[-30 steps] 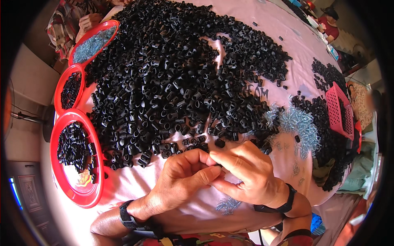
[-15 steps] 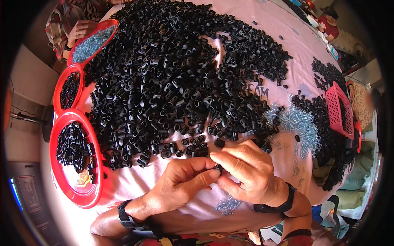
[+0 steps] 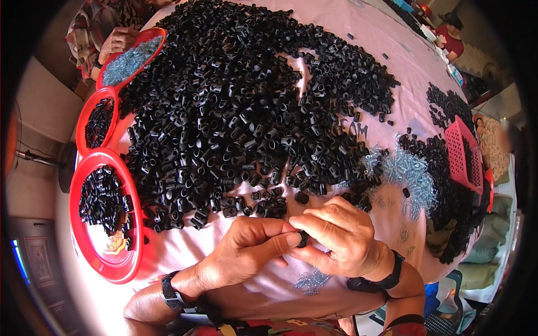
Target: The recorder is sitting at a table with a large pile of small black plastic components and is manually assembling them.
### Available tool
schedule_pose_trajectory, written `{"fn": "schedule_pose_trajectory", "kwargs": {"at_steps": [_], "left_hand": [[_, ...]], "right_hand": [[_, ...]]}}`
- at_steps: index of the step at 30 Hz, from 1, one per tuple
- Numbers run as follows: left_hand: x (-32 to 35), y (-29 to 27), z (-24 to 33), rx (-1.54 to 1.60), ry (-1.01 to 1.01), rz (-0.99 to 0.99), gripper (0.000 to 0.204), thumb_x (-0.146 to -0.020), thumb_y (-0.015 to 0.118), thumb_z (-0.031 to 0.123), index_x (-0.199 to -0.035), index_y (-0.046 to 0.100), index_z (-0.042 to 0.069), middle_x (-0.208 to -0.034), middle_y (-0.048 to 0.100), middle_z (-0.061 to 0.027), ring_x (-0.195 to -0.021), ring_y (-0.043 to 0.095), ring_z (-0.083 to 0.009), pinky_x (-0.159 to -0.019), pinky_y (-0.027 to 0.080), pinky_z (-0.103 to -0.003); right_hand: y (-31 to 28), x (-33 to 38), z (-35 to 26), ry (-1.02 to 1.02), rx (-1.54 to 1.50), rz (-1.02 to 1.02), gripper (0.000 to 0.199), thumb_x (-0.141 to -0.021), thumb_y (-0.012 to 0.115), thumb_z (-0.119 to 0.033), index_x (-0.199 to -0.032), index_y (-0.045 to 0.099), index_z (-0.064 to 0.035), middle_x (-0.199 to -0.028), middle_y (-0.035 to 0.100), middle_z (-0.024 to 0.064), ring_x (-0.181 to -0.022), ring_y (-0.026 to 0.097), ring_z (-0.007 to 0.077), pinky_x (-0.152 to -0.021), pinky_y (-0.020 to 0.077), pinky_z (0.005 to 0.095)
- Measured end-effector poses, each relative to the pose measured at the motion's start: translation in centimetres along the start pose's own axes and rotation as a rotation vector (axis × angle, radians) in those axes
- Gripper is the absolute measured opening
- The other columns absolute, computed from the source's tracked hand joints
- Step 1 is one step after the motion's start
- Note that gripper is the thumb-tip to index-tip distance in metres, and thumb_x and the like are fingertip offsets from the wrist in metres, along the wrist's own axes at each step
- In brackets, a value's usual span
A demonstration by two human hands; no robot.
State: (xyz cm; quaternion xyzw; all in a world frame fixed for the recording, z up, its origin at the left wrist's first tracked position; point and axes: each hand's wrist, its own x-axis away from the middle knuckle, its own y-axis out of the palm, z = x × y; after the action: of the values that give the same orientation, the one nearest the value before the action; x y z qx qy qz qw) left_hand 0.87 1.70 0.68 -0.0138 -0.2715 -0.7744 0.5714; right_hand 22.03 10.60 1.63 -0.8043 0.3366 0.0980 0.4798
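Observation:
Low over the near part of the pink cloth, my two hands meet around one small black plastic cord-lock piece (image 3: 303, 238). My left hand (image 3: 246, 246) pinches it between thumb and forefinger. From the other side, my right hand (image 3: 342, 238) closes its thumb and fingers on the same piece, so much of it is hidden. Just beyond the fingertips spreads a large heap of black cord-lock pieces (image 3: 224, 129). A loose black piece (image 3: 301, 197) lies close past the right hand. Small metal springs (image 3: 312, 281) lie on the cloth nearer me, below the right hand.
Left, a red plate (image 3: 76, 224) and a smaller red plate (image 3: 80, 131) hold black parts; a third holds springs (image 3: 131, 60), beside another person's hand (image 3: 119, 40). Right are more springs (image 3: 412, 176), a pink basket (image 3: 457, 150) and black pieces (image 3: 443, 201). Another person (image 3: 451, 39) is far right.
The black piece shows a little more between my fingertips, and the fingers of my right hand have shifted slightly. The whole view has moved a little. Both hands stay in the same place.

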Motion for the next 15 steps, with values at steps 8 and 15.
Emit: {"fn": "schedule_pose_trajectory", "kwargs": {"at_steps": [8, 15], "left_hand": [[0.1, 0.12, 0.03, -0.014, -0.014, 0.014, 0.028, -0.11, 0.062, 0.024, -0.117, 0.076, 0.001, -0.095, 0.074, -0.0004, -0.086, 0.066, -0.0041, -0.074, 0.059, -0.024], [-0.14, -0.07, -0.31, 0.049, -0.046, 0.033, 0.036, -0.112, 0.058, 0.029, -0.123, 0.072, -0.001, -0.104, 0.075, -0.0036, -0.091, 0.068, -0.006, -0.077, 0.06, -0.024]], "right_hand": [[0.11, 0.04, 0.01, -0.035, 0.028, -0.015, 0.047, -0.075, 0.092, -0.021, -0.111, 0.075, 0.0031, -0.094, 0.073, 0.0121, -0.074, 0.067, 0.0249, -0.066, 0.0543, 0.0359], [0.17, -0.24, 0.4, -0.019, -0.04, 0.063, 0.053, -0.071, 0.093, -0.015, -0.118, 0.073, 0.002, -0.1, 0.074, 0.0109, -0.08, 0.069, 0.0264, -0.066, 0.0549, 0.0366]]}}
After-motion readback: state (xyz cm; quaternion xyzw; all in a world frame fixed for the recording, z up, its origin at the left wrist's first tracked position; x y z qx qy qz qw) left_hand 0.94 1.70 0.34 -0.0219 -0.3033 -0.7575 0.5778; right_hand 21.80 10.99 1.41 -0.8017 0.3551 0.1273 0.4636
